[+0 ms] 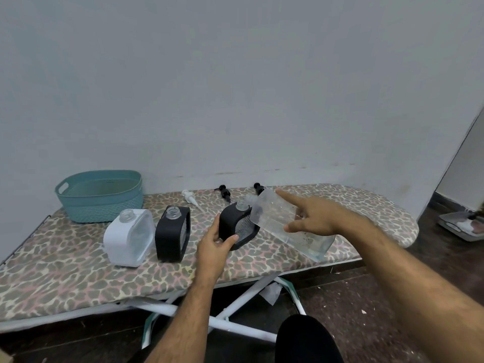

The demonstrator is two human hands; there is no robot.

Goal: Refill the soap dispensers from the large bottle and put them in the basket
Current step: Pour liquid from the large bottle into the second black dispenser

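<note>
fingers (285,196) on 1 lg bottle (290,226) | 3 dispensers (237,226) | 3 pumps (224,192) | 1 basket (99,203)

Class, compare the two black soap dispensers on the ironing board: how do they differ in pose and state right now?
The right black dispenser is gripped by the left hand; the middle black dispenser stands free. The large bottle, held in the right hand, tilts its mouth toward the right one's neck; nothing is over the middle one. Both are uncapped, pumps off.

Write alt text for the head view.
The right hand tips a large clear bottle toward the open neck of a black dispenser that the left hand steadies on a leopard-print ironing board. Two more uncapped dispensers and a teal basket sit left.
</note>
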